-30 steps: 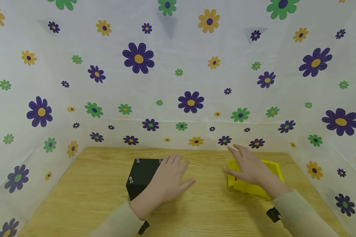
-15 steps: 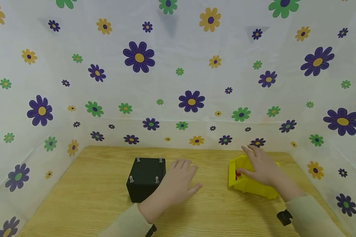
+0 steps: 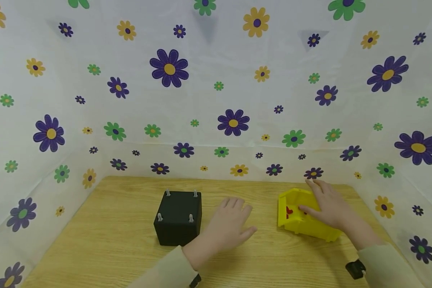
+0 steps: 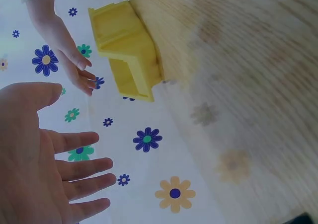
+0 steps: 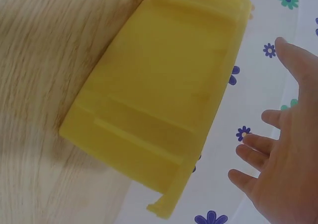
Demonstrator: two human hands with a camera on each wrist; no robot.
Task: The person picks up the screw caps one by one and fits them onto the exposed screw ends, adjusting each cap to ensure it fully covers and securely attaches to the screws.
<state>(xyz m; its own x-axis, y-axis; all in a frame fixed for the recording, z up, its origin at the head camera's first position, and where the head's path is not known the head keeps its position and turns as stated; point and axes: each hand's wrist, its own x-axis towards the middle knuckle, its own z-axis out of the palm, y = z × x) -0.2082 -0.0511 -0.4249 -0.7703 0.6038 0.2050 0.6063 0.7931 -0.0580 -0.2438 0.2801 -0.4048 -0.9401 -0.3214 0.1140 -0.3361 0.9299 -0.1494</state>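
Note:
My left hand (image 3: pixel 226 226) is held over the table to the right of a black box (image 3: pixel 178 218), fingers extended and thumb apart, holding nothing. That box has a metal post at each top corner. On the right, a yellow plastic bin (image 3: pixel 300 228) contains small red pieces (image 3: pixel 289 211). Above the bin's right part hovers my right hand (image 3: pixel 327 206), its fingers spread and hiding some of the inside. The right wrist view shows the bin's outer side (image 5: pixel 154 75) close by, with the hand (image 5: pixel 283 159) beyond its rim and apart from it.
The wood-grain table (image 3: pixel 104 224) is enclosed at the back and sides by a white flower-print sheet (image 3: pixel 201 108). Dark straps (image 3: pixel 355 269) sit at the wrists. Between the box and the bin lies a stretch of bare tabletop (image 3: pixel 263 200).
Both hands have drifted to the right. The left hand has moved off the black box, which now shows fully, and the right hand's shift uncovers red pieces in the bin.

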